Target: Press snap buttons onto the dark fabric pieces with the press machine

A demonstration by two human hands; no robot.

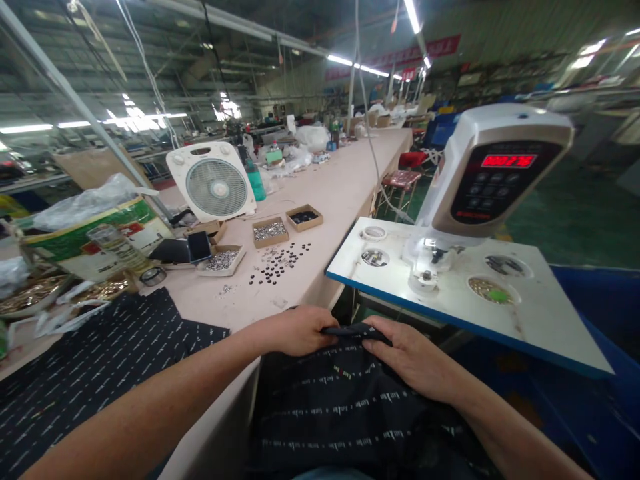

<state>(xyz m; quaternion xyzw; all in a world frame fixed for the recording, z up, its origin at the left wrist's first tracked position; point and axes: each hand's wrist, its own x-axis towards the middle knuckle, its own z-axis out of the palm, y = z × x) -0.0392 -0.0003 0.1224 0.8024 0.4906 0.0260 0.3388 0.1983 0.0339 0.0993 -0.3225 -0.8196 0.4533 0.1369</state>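
Observation:
A dark printed fabric piece (340,400) with rows of small white lettering hangs down over my lap. My left hand (303,331) pinches its folded top edge from the left. At the same edge, a short way to the right, my right hand (400,347) grips the fold between thumb and fingers. Between the hands the edge is rolled or doubled over. To the right stands a snap-fastening machine (480,173) with a lit red display; its die (425,277) sits above the white worktop (545,320), beyond my right hand.
Loose black snap parts (277,267) lie scattered on the table (345,167). Beside them are small boxes of metal parts (270,231) and black parts (304,217). A white fan (215,181) stands behind. More printed fabric (110,373) lies at left.

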